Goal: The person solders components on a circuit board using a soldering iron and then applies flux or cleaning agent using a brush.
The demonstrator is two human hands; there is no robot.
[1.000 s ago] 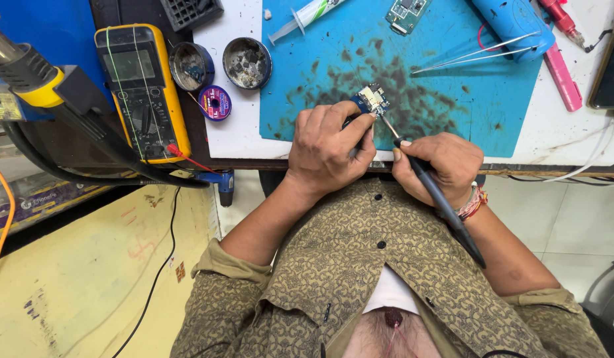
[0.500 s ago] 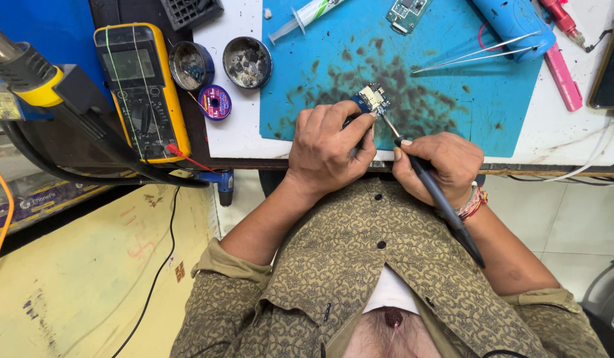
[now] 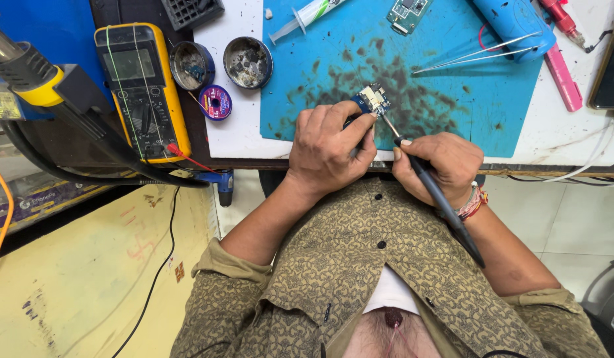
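Near the middle of the frame, the left hand (image 3: pixel 330 142) pinches a small board (image 3: pixel 372 100) on the blue mat (image 3: pixel 413 99). The right hand (image 3: pixel 439 166) grips a black iron (image 3: pixel 434 192), its tip pointing up-left at the board. Nothing has moved.

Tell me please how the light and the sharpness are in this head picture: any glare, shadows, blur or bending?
Head view: light is even and bright, with soft shadows only under the left hand and right hand; a mild shine shows on the tweezers; the small circuit board and soldering iron look sharp; the wide lens bends the table edge and stretches the corners.
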